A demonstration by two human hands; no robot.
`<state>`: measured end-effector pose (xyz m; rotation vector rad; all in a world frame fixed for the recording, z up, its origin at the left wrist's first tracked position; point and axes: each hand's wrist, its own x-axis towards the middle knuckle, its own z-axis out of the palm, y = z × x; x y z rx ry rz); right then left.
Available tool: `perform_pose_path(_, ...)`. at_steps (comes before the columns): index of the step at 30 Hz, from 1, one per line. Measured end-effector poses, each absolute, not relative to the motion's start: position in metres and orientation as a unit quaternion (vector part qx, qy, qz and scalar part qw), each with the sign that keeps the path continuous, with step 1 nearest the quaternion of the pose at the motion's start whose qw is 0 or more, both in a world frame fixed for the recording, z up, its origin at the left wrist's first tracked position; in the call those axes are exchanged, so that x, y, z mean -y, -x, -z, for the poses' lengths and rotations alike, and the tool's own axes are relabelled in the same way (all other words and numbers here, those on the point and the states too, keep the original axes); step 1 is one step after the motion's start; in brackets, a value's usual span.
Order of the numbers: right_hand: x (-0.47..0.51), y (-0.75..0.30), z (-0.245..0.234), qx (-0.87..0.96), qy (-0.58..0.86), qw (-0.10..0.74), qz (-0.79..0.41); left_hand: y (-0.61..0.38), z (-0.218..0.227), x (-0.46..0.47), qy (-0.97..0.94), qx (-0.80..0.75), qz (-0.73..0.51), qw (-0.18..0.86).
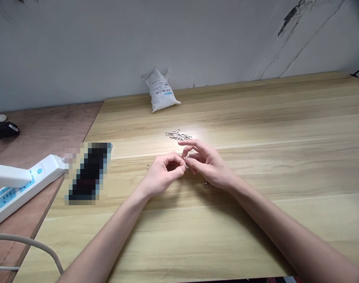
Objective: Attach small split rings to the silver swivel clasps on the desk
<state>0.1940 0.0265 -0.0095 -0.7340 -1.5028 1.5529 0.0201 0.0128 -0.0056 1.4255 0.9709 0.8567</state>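
Note:
My left hand (164, 173) and my right hand (207, 164) meet above the wooden tabletop (244, 220), with their fingertips close together. Between the fingertips, a small metal ring (185, 166) is pinched and mostly hidden. Just beyond my right fingers lies a tangled heap of small silver rings and clasps (178, 135). One loose ring (148, 167) lies left of my left hand. Below my right hand sits another small metal piece (205, 184).
A white sack with a barcode label (161, 91) leans against the wall at the table's back edge. To the left are a pixelated, blurred-out dark object (89, 173) and a white power strip (23, 184) with a cable. A lower reddish-brown board (40, 133) adjoins the table.

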Motion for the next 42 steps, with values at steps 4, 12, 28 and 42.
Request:
perform_pose_path(4, -0.027, -0.198, 0.007, 0.597, 0.3, 0.391, -0.632, -0.021, 0.004, -0.012, -0.598, -0.398, -0.365, 0.593)
perform_pose_path(12, -0.031, -0.201, 0.009, 0.617, 0.39, 0.353, -0.586, -0.014, 0.004, -0.013, -0.685, -0.444, -0.355, 0.456)
perform_pose_path(28, -0.024, -0.196, 0.006, 0.748, 0.419, 0.422, -0.294, -0.007, 0.011, -0.016, -0.841, -0.449, -0.298, 0.05)
perform_pose_path(42, -0.02, -0.187, 0.015, 0.726, 0.47, 0.421, -0.273, -0.011, 0.011, -0.015, -0.856, -0.432, -0.278, -0.059)
